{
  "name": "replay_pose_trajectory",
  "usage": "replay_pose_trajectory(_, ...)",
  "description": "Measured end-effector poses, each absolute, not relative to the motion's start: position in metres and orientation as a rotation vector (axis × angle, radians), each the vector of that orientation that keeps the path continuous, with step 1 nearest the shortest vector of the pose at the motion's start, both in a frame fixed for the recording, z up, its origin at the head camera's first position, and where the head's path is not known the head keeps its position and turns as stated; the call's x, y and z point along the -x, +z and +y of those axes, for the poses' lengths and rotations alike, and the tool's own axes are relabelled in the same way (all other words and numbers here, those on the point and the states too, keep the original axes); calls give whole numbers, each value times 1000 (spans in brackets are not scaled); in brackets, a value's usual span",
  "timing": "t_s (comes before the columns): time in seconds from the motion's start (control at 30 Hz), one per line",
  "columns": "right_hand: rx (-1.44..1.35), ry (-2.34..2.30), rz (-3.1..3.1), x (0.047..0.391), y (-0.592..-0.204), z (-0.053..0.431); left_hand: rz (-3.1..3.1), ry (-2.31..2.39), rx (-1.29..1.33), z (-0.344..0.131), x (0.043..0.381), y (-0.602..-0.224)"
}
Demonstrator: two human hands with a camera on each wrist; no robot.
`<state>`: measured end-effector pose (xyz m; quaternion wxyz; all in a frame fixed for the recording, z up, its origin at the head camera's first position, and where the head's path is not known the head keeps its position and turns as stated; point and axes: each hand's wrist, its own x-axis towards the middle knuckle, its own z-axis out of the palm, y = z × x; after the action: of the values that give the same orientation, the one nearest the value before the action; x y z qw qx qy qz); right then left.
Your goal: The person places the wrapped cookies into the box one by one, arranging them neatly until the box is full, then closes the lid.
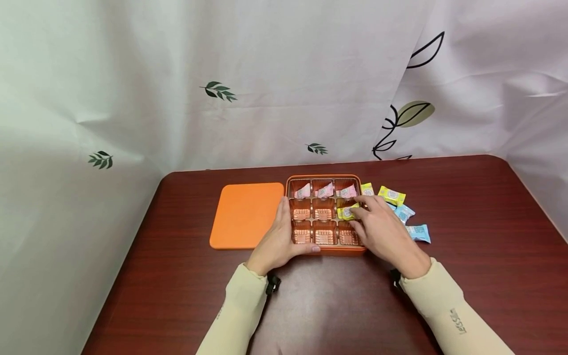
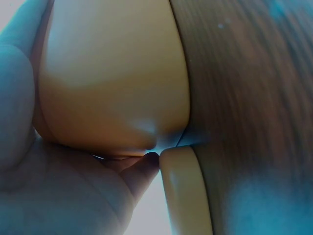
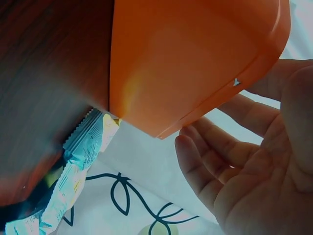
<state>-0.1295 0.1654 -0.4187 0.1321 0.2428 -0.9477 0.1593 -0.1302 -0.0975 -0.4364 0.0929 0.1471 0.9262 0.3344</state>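
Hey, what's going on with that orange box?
A person's left hand rests against an orange box while the right hand holds a yellow packet at the right-hand compartment of its middle row. The far row holds three pink packets. Blue packets and more yellow ones lie to the right, an orange lid to the left.

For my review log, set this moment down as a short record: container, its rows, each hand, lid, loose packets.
container: orange box with nine compartments, on the table
far row: pink packets, one per compartment
middle row: yellow packet at the right compartment; other two empty
near row: all three empty
left hand: rests against the box's left side
right hand: holds that yellow packet
lid: off, left of the box
right of box: loose yellow packets, blue packets
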Motion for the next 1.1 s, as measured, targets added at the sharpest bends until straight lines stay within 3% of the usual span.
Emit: replay_pose_trajectory(1.1, -595, 628, -2639, 116, -405, 198, 2736, 994, -430, -98, 130, -437)
